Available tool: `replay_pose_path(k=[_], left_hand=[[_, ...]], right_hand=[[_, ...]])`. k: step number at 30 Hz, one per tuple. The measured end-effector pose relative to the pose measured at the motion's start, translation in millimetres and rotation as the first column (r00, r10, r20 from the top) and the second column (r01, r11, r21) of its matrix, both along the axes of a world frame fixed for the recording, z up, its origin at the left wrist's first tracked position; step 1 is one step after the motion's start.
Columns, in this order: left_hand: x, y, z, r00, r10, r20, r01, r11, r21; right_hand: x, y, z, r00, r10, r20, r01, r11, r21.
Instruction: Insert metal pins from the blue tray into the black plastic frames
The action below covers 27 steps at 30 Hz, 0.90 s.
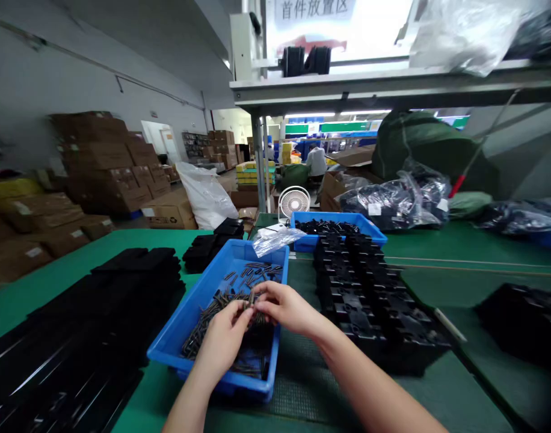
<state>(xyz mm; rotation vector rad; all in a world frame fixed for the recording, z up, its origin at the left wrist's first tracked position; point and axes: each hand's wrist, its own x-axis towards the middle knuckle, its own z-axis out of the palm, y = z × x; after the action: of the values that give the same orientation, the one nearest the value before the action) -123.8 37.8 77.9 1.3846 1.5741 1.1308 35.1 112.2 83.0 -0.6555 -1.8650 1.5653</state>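
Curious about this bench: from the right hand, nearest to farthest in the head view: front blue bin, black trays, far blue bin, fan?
1. Front blue bin, beneath the right hand.
2. Black trays, rightward.
3. Far blue bin, ahead.
4. Fan, behind it.

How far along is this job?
Done, perhaps: rows of black blocks stacked on the bench. In hand: the left hand and right hand pick at dark pins in a blue bin. Still left: many pins in that bin, more in a second bin.

what the fingers (269,296) pinch hidden, dark parts (215,310) in blue crate (252,388) too small to identify
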Motion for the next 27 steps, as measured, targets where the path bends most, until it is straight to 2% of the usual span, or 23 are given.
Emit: replay_pose_path(k=[4, 9, 12, 16, 18, 19, 23, 27], left_hand=[[6, 1, -3.5, 0.992, 0.067, 0.109, -0.067, 0.998, -0.007], [16, 0, 0.3, 0.975, 0.030, 0.219, -0.019, 0.999, -0.050], [17, 4, -1.1, 0.983, 0.048, 0.176, -0.040, 0.998, -0.049], [14, 8, -7.0, 0.972, 0.231, 0.037, -0.233, 0.972, 0.038], [15, 6, -6.2, 0.963, 0.267, -0.023, -0.264, 0.960, 0.090], [18, 4, -4.2, 0.970, 0.236, -0.051, -0.230, 0.968, 0.099], [31, -7, 9.5, 0.990, -0.010, -0.143, 0.018, 0.998, 0.058], [40, -11, 17.3, 0.986, -0.083, -0.147, 0.085, 0.996, 0.003]], right_hand=[[3, 2, -1.0, 0.998, -0.039, -0.046, 0.037, 0.997, -0.061], [4, 0, 4.2, 0.976, -0.037, -0.212, 0.000, 0.985, -0.171], [5, 0, 5.9, 0.962, -0.051, -0.269, -0.003, 0.981, -0.196], [8, 2, 4.4, 0.941, -0.052, -0.334, -0.038, 0.966, -0.257], [10, 3, 3.7, 0.929, -0.051, -0.366, -0.066, 0.951, -0.301], [10, 3, 3.5, 0.923, -0.052, -0.380, -0.077, 0.945, -0.317], [11, 0, 4.3, 0.907, -0.056, -0.418, -0.095, 0.939, -0.332], [15, -4, 7.1, 0.902, -0.023, -0.432, -0.117, 0.949, -0.294]])
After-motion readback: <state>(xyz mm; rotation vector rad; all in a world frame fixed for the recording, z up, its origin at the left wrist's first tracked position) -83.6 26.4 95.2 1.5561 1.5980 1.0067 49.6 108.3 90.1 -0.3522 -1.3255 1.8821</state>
